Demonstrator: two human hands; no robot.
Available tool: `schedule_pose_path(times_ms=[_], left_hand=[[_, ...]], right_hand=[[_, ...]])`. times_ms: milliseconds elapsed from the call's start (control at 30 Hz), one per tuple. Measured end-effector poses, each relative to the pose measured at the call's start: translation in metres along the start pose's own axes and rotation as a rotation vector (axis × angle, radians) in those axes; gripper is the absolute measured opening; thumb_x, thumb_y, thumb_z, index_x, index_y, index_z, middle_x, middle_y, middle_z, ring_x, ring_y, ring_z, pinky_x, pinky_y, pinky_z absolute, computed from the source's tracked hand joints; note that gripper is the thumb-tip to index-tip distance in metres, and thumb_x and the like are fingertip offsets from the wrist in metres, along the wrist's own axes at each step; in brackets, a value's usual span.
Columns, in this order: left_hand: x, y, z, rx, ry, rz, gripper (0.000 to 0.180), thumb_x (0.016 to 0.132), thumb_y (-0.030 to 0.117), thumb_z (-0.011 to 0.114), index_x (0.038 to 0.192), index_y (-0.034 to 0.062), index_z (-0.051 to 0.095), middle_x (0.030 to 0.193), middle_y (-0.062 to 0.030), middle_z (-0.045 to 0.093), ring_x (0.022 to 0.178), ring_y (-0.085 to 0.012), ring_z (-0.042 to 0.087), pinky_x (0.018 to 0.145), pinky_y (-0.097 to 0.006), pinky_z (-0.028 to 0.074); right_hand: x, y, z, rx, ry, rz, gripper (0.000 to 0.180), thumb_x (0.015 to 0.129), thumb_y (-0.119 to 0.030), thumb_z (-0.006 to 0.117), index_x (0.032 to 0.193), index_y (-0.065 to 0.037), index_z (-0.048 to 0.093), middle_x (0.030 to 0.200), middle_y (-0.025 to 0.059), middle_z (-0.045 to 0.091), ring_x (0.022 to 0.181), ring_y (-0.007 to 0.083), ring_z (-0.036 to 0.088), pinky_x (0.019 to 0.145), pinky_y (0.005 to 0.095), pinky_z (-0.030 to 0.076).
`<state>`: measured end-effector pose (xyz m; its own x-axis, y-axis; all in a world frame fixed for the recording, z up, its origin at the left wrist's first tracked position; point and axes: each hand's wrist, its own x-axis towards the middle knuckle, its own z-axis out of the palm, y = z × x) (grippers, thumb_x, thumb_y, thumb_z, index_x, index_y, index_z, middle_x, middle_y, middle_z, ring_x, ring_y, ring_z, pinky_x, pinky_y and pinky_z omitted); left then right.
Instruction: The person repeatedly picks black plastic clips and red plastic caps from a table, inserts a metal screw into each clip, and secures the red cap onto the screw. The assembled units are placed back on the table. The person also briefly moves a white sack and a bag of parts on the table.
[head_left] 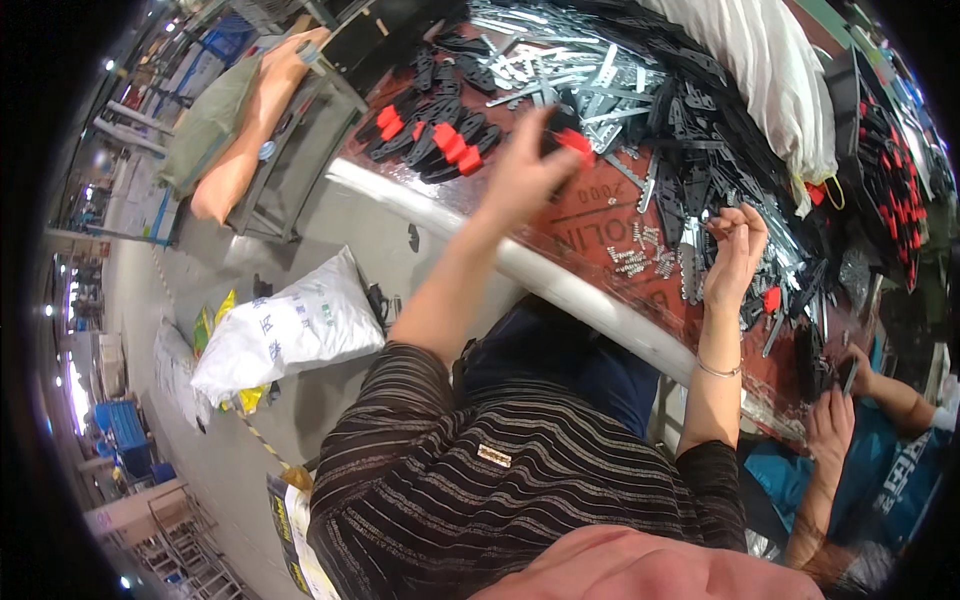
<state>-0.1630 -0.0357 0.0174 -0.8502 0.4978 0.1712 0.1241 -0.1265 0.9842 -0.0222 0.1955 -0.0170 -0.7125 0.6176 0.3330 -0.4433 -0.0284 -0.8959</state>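
Note:
My left hand (525, 170), smeared by motion, is over the red-topped table with its fingers around a black part with a red tab (575, 143). To its left lies a group of black parts with red tabs (455, 145). My right hand (735, 245) has its fingers curled and pinched together beside the notched metal strips (690, 260); what it holds, if anything, is too small to make out. Between the hands, several small metal springs (640, 255) lie on the table (590, 222).
Flat metal strips (570, 60) and black parts (690, 130) are heaped at the far side, near a white sack (765, 70). A co-worker's hands (835, 410) work at the right. A stuffed white sack (300, 325) lies on the floor, left, below a grey cart (300, 150).

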Motion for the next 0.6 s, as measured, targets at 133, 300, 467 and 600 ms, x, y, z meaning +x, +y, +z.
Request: schedule_pose_path(times_ms=[133, 300, 467, 600], left_hand=[[0.013, -0.001, -0.138, 0.542, 0.333, 0.218, 0.052, 0.086, 0.014, 0.060, 0.132, -0.0014, 0.041, 0.126, -0.0137, 0.052, 0.114, -0.0214, 0.051, 0.099, -0.033, 0.038], [0.026, -0.015, -0.223, 0.902, 0.428, 0.057, 0.043, 0.085, 0.014, 0.061, 0.124, -0.0002, 0.049, 0.122, -0.0130, 0.056, 0.112, -0.0209, 0.052, 0.098, -0.032, 0.039], [0.033, -0.023, -0.234, 1.153, 0.357, 0.059, 0.041, 0.078, 0.023, 0.064, 0.114, 0.0037, 0.060, 0.111, -0.0185, 0.061, 0.107, -0.0329, 0.055, 0.094, -0.039, 0.042], [0.019, -0.004, -0.196, 1.485, 0.446, 0.030, 0.036, 0.077, 0.026, 0.066, 0.109, 0.0099, 0.065, 0.111, -0.0138, 0.057, 0.107, -0.0328, 0.051, 0.092, -0.041, 0.042]], right_hand=[[-0.005, 0.002, 0.007, -0.077, -0.110, -0.048, 0.032, 0.091, -0.009, 0.053, 0.120, 0.000, 0.043, 0.102, 0.0075, 0.054, 0.089, 0.0126, 0.052, 0.082, 0.0273, 0.045], [-0.011, -0.003, 0.018, -0.183, -0.135, -0.069, 0.033, 0.084, 0.002, 0.061, 0.114, -0.003, 0.048, 0.097, 0.0035, 0.055, 0.087, 0.0103, 0.052, 0.080, 0.0240, 0.043], [-0.010, -0.003, 0.013, -0.278, -0.084, -0.108, 0.024, 0.083, -0.002, 0.064, 0.105, -0.003, 0.053, 0.092, 0.0024, 0.056, 0.083, 0.0096, 0.053, 0.078, 0.0237, 0.044], [-0.014, -0.012, 0.015, -0.485, -0.080, -0.167, 0.012, 0.083, -0.003, 0.064, 0.093, -0.002, 0.058, 0.081, 0.0004, 0.057, 0.075, 0.0080, 0.053, 0.072, 0.0223, 0.044]])
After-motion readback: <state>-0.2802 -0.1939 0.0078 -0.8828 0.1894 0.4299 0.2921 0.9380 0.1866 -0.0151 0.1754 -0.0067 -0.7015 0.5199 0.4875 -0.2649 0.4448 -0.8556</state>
